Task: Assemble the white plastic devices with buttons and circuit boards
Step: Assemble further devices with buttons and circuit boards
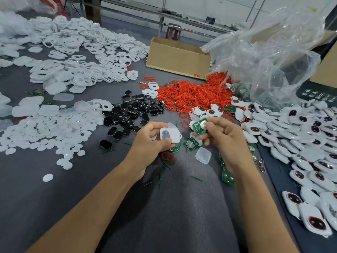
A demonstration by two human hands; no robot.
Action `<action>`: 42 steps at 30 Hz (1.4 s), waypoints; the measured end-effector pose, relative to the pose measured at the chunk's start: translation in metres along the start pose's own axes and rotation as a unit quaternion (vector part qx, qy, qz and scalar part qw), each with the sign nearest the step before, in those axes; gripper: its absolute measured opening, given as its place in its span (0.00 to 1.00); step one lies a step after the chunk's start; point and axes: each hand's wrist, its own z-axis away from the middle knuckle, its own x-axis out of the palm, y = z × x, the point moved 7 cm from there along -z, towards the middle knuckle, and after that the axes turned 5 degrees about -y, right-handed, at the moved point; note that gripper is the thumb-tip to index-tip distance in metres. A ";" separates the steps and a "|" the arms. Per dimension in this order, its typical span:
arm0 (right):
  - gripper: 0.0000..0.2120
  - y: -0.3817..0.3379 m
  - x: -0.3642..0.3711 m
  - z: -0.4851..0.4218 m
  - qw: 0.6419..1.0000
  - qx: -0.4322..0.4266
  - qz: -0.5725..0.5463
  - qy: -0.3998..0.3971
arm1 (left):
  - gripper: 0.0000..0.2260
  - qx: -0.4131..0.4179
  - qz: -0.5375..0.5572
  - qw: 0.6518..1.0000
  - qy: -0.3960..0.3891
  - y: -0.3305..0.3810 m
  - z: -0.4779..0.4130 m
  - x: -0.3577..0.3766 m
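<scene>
Left hand (pixel 155 138) cradles the white shell (pixel 170 135) by its rims, right hand (pixel 220 133) pinches the green circuit board (pixel 199 126) edgewise over the lap (both likely light, stiff, slippery; keep holding edges, not components).

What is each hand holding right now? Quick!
Left hand: closed, holding a white plastic shell.
Right hand: closed, pinching a green circuit board.

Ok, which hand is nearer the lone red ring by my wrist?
Left. The left hand is right beside the red ring; the right hand lies farther right.
</scene>
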 end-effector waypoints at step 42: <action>0.06 0.007 0.046 0.004 0.978 -0.065 0.192 0.040 | 0.14 0.007 0.006 0.999 -0.037 0.007 0.008 0.012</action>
